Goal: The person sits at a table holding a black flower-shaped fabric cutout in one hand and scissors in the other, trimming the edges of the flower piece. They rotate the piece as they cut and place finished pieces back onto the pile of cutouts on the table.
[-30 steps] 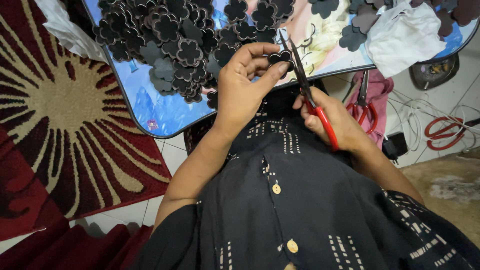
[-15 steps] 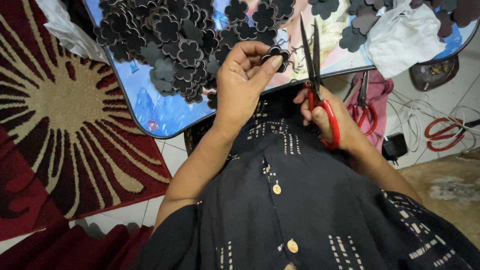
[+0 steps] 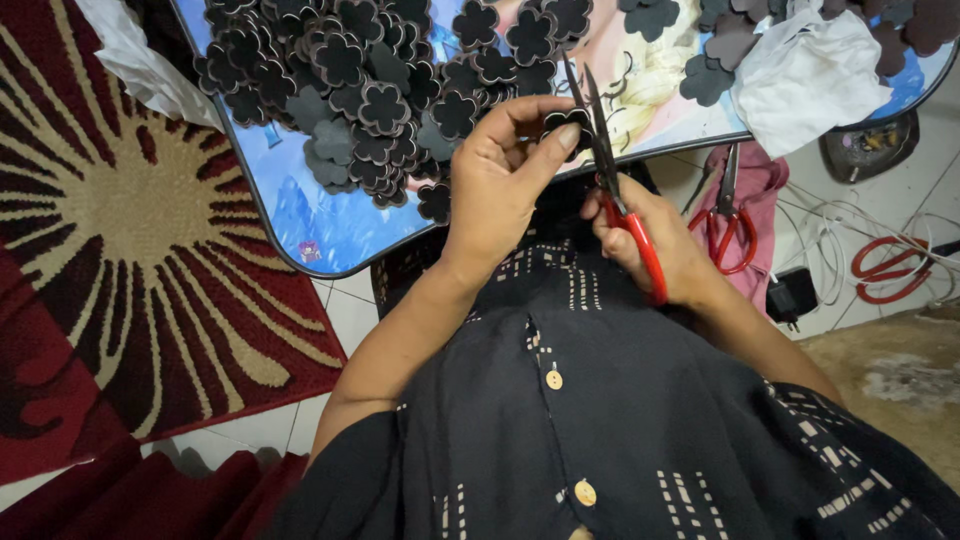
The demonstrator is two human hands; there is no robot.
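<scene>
Step in hand: trimming. Left hand (image 3: 500, 190) pinched dark flower piece (image 3: 563, 122) over near edge of tray (image 3: 300, 215); grip clamped on it. Right hand (image 3: 660, 245) clamped red scissors (image 3: 612, 170), blades nearly closed, touching piece. Next move would call for turning piece between blades. Flower pile (image 3: 350, 90) crowded tray's far side; open room only over lap.

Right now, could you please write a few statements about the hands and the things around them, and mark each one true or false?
1. The left hand pinches a dark flower-shaped piece. True.
2. The right hand holds blue-handled scissors. False: the scissors have red handles.
3. A pile of flower pieces lies on the picture-printed tray. True.
4. The white cloth lies on the rug. False: it lies on the tray's right end.
</scene>
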